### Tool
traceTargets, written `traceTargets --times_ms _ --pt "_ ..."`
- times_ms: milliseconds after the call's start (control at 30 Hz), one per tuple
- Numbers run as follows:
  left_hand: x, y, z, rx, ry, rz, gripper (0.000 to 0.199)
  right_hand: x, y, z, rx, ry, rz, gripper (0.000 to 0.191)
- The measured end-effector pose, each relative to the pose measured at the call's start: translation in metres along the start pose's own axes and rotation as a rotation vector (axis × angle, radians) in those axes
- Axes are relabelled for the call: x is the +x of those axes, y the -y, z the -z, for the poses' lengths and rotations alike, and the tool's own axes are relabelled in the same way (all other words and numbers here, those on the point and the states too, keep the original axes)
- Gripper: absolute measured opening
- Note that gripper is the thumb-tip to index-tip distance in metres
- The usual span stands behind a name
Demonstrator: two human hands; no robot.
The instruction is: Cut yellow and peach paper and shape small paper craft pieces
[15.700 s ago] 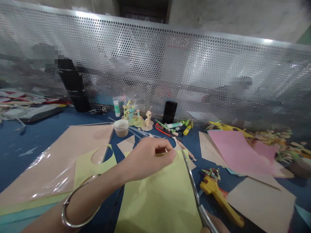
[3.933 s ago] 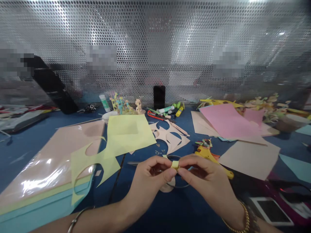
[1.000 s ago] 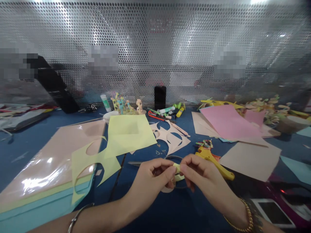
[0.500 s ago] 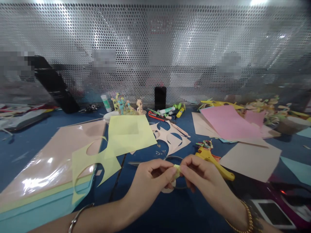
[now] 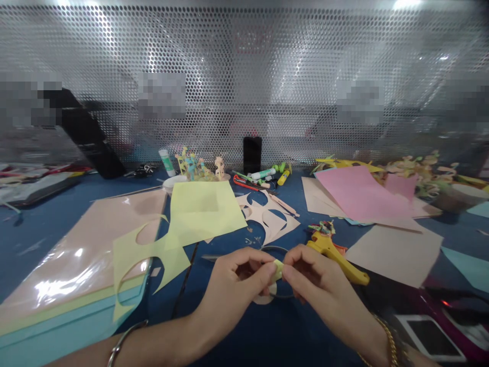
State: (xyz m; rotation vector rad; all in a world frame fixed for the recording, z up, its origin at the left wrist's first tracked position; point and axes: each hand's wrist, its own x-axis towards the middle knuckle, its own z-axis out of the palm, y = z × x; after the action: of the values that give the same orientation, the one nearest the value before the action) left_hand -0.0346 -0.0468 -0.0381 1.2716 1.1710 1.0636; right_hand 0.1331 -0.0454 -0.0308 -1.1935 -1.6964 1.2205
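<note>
Blue table (image 5: 42, 239): left hand (image 5: 233, 288), right hand (image 5: 324, 285) pinch apparent yellow paper scrap (image 5: 278, 269).

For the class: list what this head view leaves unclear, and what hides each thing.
Head view:
Small yellow paper piece: shape hidden by the fingers of both hands.
Scissors: middle hidden by the left hand and right hand.
Perforated metal screen: patches blurred.
Magenta-and-black object: cut off by the lower edge.

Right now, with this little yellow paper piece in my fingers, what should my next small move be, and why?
I'd probably tighten the pinch on the small yellow paper piece between your left hand and right hand. It is tiny, and the paper scraps on the blue work surface lie just beyond it, where it could get lost.
</note>
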Motion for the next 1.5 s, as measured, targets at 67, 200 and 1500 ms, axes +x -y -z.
traceTargets --times_ms 67,200,1500 --pt "0.0003 0.0003 -0.0003 -0.002 -0.008 -0.004 0.015 -0.0004 0.0006 -0.0001 -0.01 -0.002 0.006 0.023" --pt "0.0 0.0005 -0.0003 -0.016 -0.01 0.0 0.015 -0.0004 0.0008 -0.0001 0.015 0.005 0.018 0.023" --pt "-0.001 0.0012 0.0007 -0.108 0.056 0.04 0.016 0.0017 -0.005 -0.0002 0.118 0.007 -0.05 0.026"
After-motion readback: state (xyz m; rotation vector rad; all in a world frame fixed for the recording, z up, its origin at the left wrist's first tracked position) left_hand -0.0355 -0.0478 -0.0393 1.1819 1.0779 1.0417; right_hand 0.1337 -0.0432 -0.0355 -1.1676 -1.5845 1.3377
